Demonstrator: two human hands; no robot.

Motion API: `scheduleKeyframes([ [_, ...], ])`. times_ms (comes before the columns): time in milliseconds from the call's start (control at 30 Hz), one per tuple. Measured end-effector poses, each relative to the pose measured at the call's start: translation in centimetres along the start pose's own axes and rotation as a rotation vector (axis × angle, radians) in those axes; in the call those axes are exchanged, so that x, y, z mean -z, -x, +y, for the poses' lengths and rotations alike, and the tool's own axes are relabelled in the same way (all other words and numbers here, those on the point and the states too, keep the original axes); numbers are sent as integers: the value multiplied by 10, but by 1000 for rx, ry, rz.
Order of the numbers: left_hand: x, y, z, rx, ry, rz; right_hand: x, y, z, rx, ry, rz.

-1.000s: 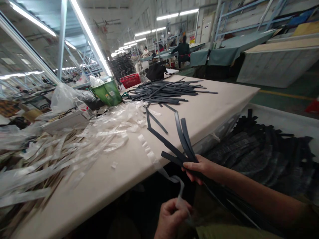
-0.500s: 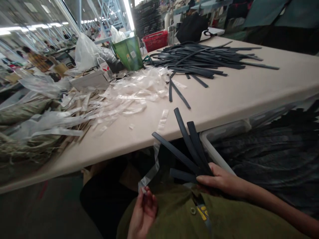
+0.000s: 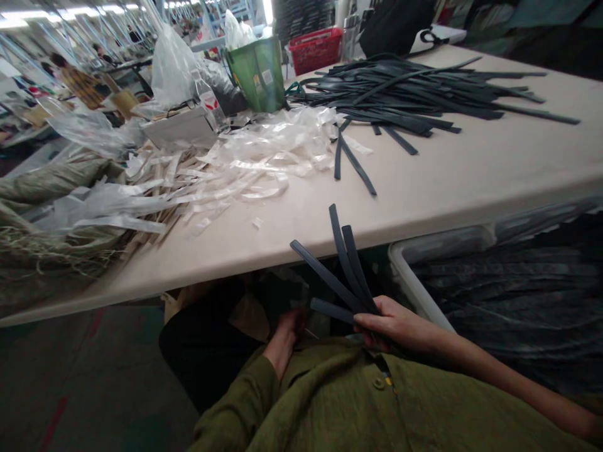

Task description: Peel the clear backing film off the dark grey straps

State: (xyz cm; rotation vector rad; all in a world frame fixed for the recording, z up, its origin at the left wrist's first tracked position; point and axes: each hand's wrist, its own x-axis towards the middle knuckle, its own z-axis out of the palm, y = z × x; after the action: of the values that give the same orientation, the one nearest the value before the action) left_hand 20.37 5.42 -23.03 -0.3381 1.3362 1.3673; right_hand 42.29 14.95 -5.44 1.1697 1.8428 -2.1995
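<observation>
My right hand [image 3: 398, 323] is closed around the lower ends of several flat dark straps [image 3: 325, 273]. Their free ends fan out up and to the left, in front of the table edge. My left hand [image 3: 288, 333] is down in the shade below the table edge, by my lap. Its fingers are dim and smeared, so what they hold does not show. On the tabletop a big pile of similar dark straps [image 3: 424, 94] lies at the back. A heap of clear plastic strips [image 3: 277, 147] spreads left of it.
The pale table [image 3: 471, 169] runs across the view. Under its right side stands a white bin [image 3: 419, 292] filled with dark material. A green bag [image 3: 259, 75], red basket [image 3: 315, 51] and plastic bottle [image 3: 210, 103] stand at the back. A sack [image 3: 56, 182] lies left.
My left hand has moved up and away from me, beneath the table edge; the clear strip it held no longer shows clearly. My right hand still grips the straps. The view has shifted.
</observation>
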Motion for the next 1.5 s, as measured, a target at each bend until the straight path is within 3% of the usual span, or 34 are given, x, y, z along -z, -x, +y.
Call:
scheduleKeyframes([
  [167, -15, 16, 19, 89, 52, 93, 1, -5, 7, -10, 14, 42],
  [367, -50, 59, 46, 37, 256, -5, 2, -3, 4, 78, 217, 121],
  [600, -66, 92, 43, 84, 321, -92, -3, -6, 3, 137, 599, 247],
  [867, -69, 95, 41, 92, 360, -114, -5, -10, 12, 117, 928, 312],
  [1067, -66, 93, 27, 74, 283, -199, -7, -14, 10, 104, 899, 306],
  [1200, -68, 97, 13, 140, 138, -290, -9, -24, 4, 107, 734, 258],
  [1267, -68, 96, 14, 119, 121, -258, -5, -21, 3, 92, 637, 226],
  [1400, -62, 82, 27, 18, 186, -87, 17, 6, 4, 3, 519, 160],
  [1500, -60, 77, 29, 51, 198, -62, 29, 22, 4, -26, 543, 197],
])
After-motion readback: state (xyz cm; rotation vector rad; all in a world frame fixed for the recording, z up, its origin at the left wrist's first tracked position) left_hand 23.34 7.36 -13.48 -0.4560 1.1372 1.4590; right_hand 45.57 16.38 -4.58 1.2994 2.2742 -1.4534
